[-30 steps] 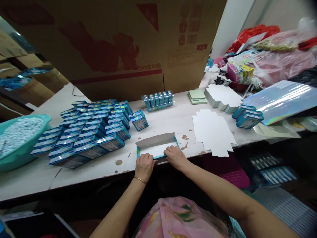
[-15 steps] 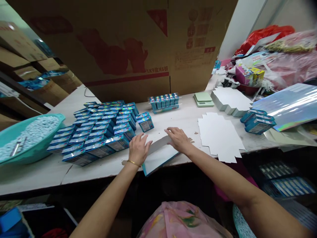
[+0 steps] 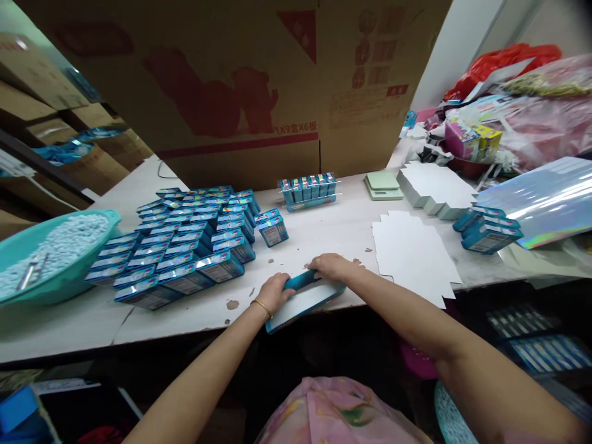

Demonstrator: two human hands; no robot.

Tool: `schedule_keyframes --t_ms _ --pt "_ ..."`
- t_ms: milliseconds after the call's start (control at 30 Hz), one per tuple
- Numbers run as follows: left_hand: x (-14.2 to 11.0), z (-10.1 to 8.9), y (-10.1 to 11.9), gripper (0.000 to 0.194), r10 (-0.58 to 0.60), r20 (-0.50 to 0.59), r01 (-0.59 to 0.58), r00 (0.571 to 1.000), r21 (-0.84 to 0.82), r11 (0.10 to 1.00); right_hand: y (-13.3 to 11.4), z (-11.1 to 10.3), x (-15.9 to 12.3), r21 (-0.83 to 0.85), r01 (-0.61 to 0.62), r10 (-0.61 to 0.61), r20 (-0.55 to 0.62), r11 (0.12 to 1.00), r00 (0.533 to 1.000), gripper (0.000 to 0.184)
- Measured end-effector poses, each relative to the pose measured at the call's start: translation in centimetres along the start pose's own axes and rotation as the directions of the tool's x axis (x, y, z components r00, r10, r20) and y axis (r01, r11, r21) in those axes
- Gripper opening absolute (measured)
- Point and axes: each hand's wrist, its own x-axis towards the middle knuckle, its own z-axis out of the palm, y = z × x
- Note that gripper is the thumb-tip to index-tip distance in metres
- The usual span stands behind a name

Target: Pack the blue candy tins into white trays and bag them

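A partly folded cardboard box (image 3: 303,304), white inside and blue outside, lies at the table's front edge. My left hand (image 3: 274,295), with a gold bangle at the wrist, is closed on its left end, fingers behind a raised blue flap. At the other end of that flap, my right hand (image 3: 329,266) is closed with the fingertips curled over the cardboard and partly hidden. Just beyond my hands stands a single small blue box (image 3: 272,230). Rows of similar blue boxes (image 3: 185,237) fill the table to the left.
Flat white cardboard blanks (image 3: 414,253) lie at right, with a thicker stack (image 3: 435,185) behind. A pale green scale (image 3: 383,185) and a filled display tray (image 3: 309,192) stand before a large carton (image 3: 222,74). A turquoise basin (image 3: 60,293) of small pale pieces is at left.
Both hands have moved down toward the table's front edge and closed on the cardboard. The raised flap has been folded over, so its blue side now faces up.
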Motion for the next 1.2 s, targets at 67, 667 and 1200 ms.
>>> schedule_keyframes --t_ms 67,667,1200 --pt "-0.2 -0.2 -0.4 0.023 0.044 -0.006 -0.044 0.999 0.078 0.996 -0.2 0.1 0.5 -0.036 0.029 -0.03 -0.025 0.999 0.999 0.027" --pt "-1.0 -0.6 -0.2 0.03 -0.044 0.059 0.021 0.997 0.346 0.938 0.7 1.3 -2.0 0.284 -0.206 0.287 -0.285 0.937 0.914 0.026" --pt "1.6 2.1 4.3 0.044 -0.282 0.009 0.281 0.959 0.072 0.957 -5.3 4.3 -1.0 0.413 -0.522 0.613 -0.119 0.746 0.781 0.055"
